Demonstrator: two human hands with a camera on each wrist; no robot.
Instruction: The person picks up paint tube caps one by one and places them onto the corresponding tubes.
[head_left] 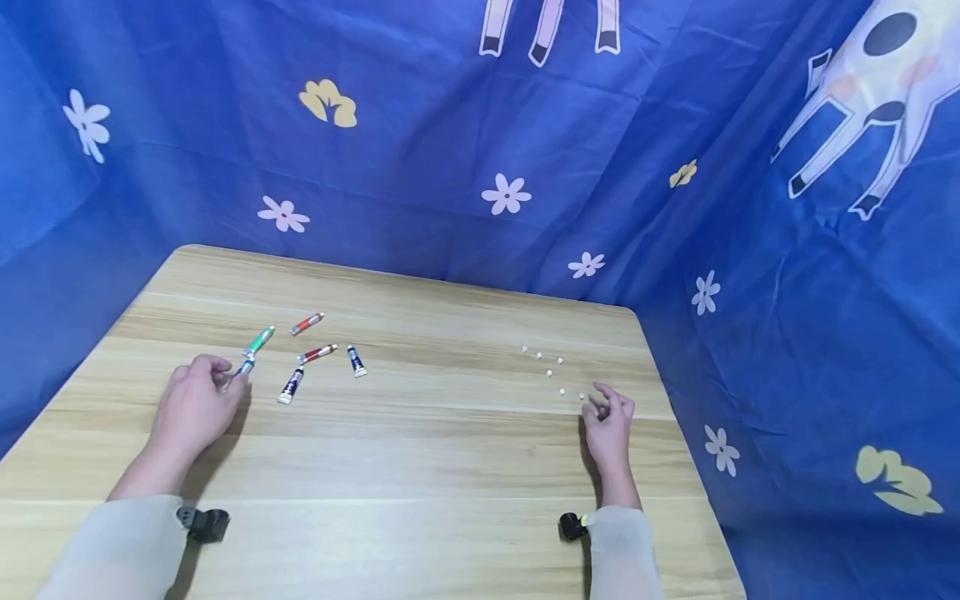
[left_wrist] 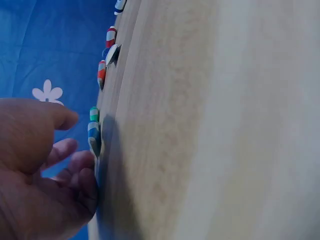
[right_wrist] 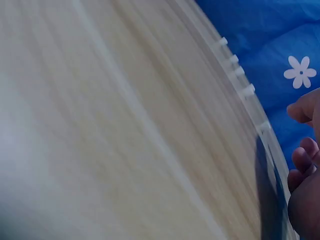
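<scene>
Left hand (head_left: 197,406) is pinching a blue paint tube (head_left: 242,369) at centre left; five tubes are lying uncapped. Right hand (head_left: 609,422), loosely curled and holding nothing, is reaching for white caps (head_left: 551,372).

Blue paint tube (head_left: 242,369): the rear end is hidden under the fingers (head_left: 217,367) of the left hand (head_left: 193,406), so whether they grip or only touch it cannot be determined.

Small white caps (head_left: 551,372): too small in the head view to identify by shape. In the right wrist view they appear only as blurred nubs on the far edge of the surface (right_wrist: 125,125), toward 1 o'clock.

Right hand (head_left: 609,425): cut off by the right edge of the right wrist view; contact with the nearest cap is not resolvable.

Tube labels: illegible in every view.
</scene>
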